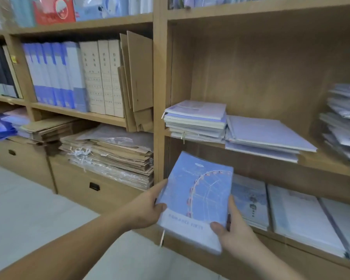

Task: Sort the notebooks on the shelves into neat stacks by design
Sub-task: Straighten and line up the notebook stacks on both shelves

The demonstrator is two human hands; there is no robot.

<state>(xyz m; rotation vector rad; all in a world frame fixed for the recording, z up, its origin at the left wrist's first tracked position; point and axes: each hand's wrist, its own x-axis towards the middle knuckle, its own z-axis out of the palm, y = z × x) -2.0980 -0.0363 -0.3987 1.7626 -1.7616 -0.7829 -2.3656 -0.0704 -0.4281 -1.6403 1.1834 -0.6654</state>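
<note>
Gripping ferris-wheel notebook (198, 195), 2 lilac stacks (196, 118) above, paper bags (109, 156) leftward

Soft, even indoor light; wide-angle view.
Light comes from above: the open compartment (261, 63) at centre right darkens under its top board. Plastic wrap (119, 140) at lower centre-left catches pale glare. Shelf boards (79, 25) bow towards the frame edges. The ferris-wheel notebook (196, 199) smears soft at its lower corner; the stack (346, 122) at the right edge is blurred.
</note>
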